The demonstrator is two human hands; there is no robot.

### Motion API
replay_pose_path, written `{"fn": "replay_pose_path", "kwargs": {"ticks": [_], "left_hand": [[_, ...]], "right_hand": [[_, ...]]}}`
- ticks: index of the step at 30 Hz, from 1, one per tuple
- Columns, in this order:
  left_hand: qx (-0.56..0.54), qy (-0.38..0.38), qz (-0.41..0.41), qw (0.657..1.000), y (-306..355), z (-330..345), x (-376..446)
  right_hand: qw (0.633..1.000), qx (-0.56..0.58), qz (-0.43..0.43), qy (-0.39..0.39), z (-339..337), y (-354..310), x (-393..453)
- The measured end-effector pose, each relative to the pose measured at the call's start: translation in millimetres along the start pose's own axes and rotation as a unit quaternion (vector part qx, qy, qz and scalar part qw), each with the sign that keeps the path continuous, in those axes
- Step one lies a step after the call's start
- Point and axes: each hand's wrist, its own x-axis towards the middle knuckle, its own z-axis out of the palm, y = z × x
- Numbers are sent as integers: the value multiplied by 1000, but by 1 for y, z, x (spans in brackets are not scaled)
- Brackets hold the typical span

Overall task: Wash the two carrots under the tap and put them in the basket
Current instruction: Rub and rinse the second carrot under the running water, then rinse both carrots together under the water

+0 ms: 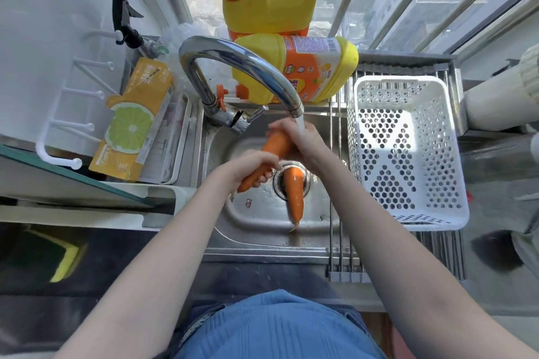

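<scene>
Both hands hold one long orange carrot (275, 146) under the curved chrome tap (242, 67), water running. Left hand (250, 167) fingers curl round its thin lower end; right hand (303, 140) wraps the thick upper end. Second orange carrot (294, 192) lies in the steel sink (253, 213), across the drain. White perforated plastic basket (408, 148) sits right of the sink on a roll-up rack (341, 245).

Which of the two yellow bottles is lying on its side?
The nearer yellow bottle, orange-labelled, lies on its side behind the tap; the handled jug behind it stands upright.
</scene>
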Motion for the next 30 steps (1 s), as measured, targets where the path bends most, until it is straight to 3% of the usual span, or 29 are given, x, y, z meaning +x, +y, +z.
{"fn": "replay_pose_path", "kwargs": {"ticks": [2,4,6,8,9,11,12,15,20,23,25,30], "left_hand": [[125,88,28,988,-2,-1,0],[212,145,58,965,-3,5,0],[189,218,76,955,-10,11,9],[27,306,63,950,-15,14,20],[-93,294,34,951,-14,17,23],[-318,153,-36,935,-15,26,31],[-374,113,-48,919,-18,31,34],[-329,110,-48,937,-28,42,41],[-310,169,-49,934,-48,31,47],[-332,154,-66,928,-53,22,45],[-339,147,-73,926,-58,17,49],[-302,119,-83,942,-74,7,62]], "right_hand": [[978,-204,30,15,-2,-5,-8],[954,-296,52,-5,-1,-8,-16],[949,-312,34,15,-3,-4,-21],[966,-250,28,65,-5,7,-24],[978,-185,47,84,-5,16,-27],[989,-24,107,97,-2,37,-34],[987,36,124,96,1,47,-38],[991,11,100,83,3,73,-46],[966,-118,95,209,-10,107,-15],[933,-296,166,124,-13,131,19],[916,-330,212,90,-11,142,31],[904,-363,189,127,-20,180,64]]}}
